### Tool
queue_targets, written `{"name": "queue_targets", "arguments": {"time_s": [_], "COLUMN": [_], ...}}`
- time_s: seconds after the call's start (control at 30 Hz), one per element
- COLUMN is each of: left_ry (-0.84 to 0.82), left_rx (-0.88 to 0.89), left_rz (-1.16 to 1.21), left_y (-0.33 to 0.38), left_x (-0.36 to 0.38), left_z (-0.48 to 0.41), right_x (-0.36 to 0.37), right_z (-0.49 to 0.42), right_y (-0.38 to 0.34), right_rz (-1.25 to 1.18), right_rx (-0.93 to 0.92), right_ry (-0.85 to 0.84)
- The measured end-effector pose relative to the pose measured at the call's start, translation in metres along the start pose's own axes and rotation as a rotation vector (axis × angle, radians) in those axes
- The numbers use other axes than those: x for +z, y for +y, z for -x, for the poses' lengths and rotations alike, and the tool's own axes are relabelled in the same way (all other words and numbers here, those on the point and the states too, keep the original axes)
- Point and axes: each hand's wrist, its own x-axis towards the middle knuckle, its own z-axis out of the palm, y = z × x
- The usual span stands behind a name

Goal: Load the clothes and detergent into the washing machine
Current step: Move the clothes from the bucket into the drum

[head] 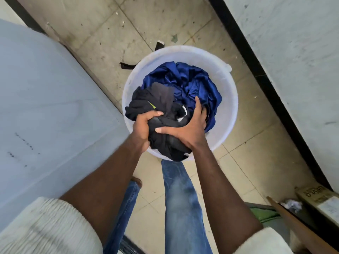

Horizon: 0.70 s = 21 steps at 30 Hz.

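Note:
A white plastic bucket (pixel 227 99) stands on the tiled floor in front of me. Inside it lies a shiny blue garment (pixel 185 79). A bundle of black clothes (pixel 161 105) sits over the bucket's near side, partly hanging over the rim. My left hand (pixel 145 127) grips the bundle from the left. From the right, my right hand (pixel 189 129) clasps the same bundle, fingers reaching down beside the blue garment. The white washing machine (pixel 45 99) fills the left of the view; its opening is not visible.
A white wall with a black skirting (pixel 260 70) runs along the right. A cardboard box (pixel 319 200), a wooden bar (pixel 297 222) and something green (pixel 264 215) lie at the lower right. A black strap (pixel 126 66) lies on the floor behind the bucket. My jeans-clad legs stand below.

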Motion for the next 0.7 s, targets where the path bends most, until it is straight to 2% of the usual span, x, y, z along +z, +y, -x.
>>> {"name": "queue_targets", "arguments": {"time_s": [0.07, 0.13, 0.27, 0.4, 0.47, 0.53, 0.57, 0.63, 0.7], "left_ry": [-0.054, -0.082, -0.035, -0.212, -0.223, -0.227, -0.243, -0.236, -0.254], "left_rx": [0.009, 0.033, 0.081, 0.051, 0.065, 0.101, 0.131, 0.226, 0.317], "left_rz": [0.022, 0.054, 0.073, 0.133, 0.118, 0.097, 0.087, 0.058, 0.058], "left_y": [0.007, 0.016, 0.031, 0.054, 0.07, 0.089, 0.1, 0.12, 0.138], "left_x": [0.001, 0.003, 0.017, 0.029, 0.034, 0.039, 0.039, 0.036, 0.025], "left_z": [0.019, 0.045, 0.111, 0.192, 0.233, 0.27, 0.29, 0.327, 0.365], "right_x": [-0.007, -0.012, -0.04, -0.088, -0.109, -0.125, -0.132, -0.14, -0.146], "right_z": [0.014, 0.033, 0.09, 0.155, 0.191, 0.223, 0.241, 0.274, 0.306], "right_y": [-0.014, -0.028, -0.049, -0.085, -0.11, -0.133, -0.145, -0.166, -0.188], "right_rz": [-0.177, -0.306, -0.458, -0.435, -0.335, -0.266, -0.311, -0.523, -0.62], "right_rx": [0.05, -0.029, -0.179, -0.358, -0.417, -0.392, -0.402, -0.448, -0.502], "right_ry": [-0.172, -0.247, -0.19, -0.17, -0.03, 0.102, 0.071, -0.166, -0.395]}}
